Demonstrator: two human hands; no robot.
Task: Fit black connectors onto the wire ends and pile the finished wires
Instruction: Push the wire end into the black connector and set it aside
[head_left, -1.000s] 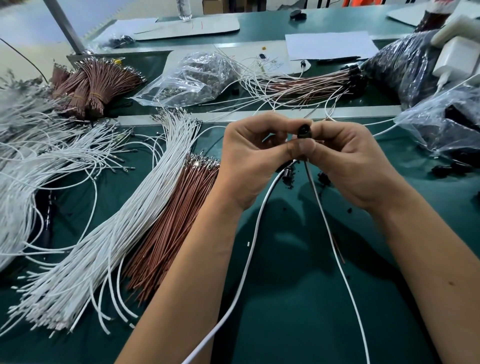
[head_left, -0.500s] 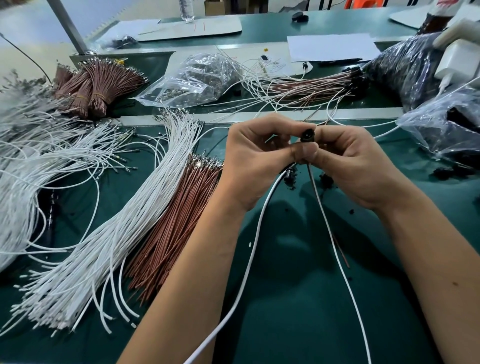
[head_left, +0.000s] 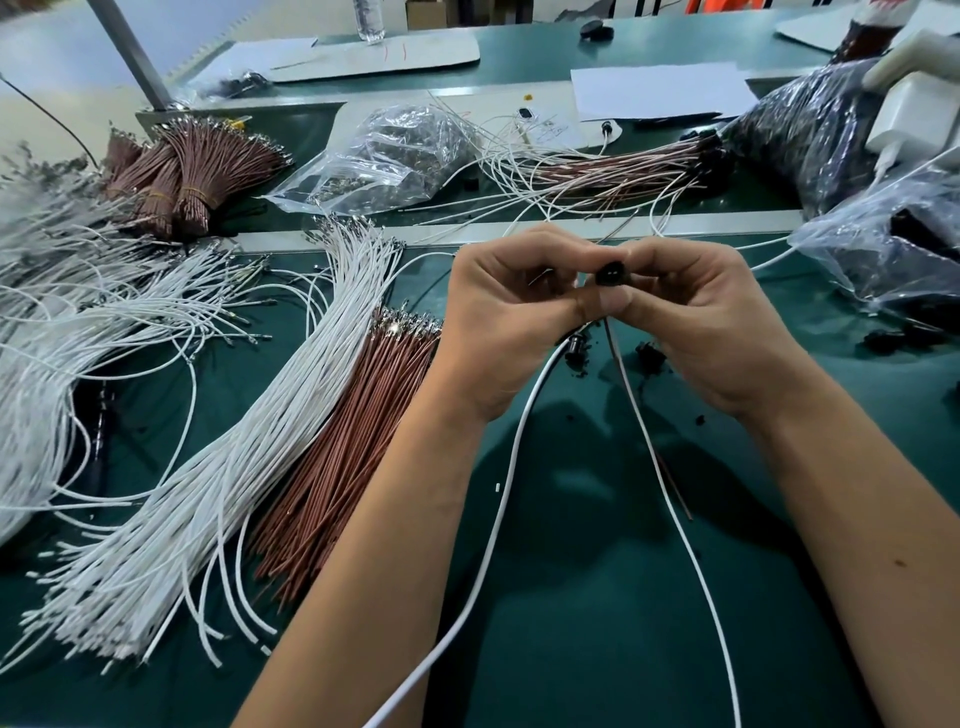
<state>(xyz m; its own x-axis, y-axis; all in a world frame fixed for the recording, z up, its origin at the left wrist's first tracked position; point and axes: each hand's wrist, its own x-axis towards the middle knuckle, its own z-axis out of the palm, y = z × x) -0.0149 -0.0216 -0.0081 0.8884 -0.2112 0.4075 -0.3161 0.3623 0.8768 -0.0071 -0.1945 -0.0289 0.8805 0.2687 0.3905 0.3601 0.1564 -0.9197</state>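
Note:
A small black connector (head_left: 611, 272) is pinched between the thumb and fingers of my right hand (head_left: 696, 332) above the green table. My left hand (head_left: 506, 322) is pressed against it thumb to thumb, fingers curled; its grip on a wire end is hidden. A thin white wire (head_left: 670, 514) and a brown wire (head_left: 675, 488) hang from under the connector toward me. A thicker white cable (head_left: 498, 519) drops below my left hand. Finished wires with black connectors (head_left: 634, 169) lie piled at the back.
Loose white wires (head_left: 249, 467) and brown wires (head_left: 358, 436) lie in bundles on the left. Tied brown bundles (head_left: 192, 171) sit at back left. A clear bag of metal parts (head_left: 384, 156) and dark bags (head_left: 810, 135) of connectors stand behind. Loose black connectors (head_left: 649, 356) lie under my hands.
Both hands stay together at the same spot. The connector has turned slightly, its round end now facing me more.

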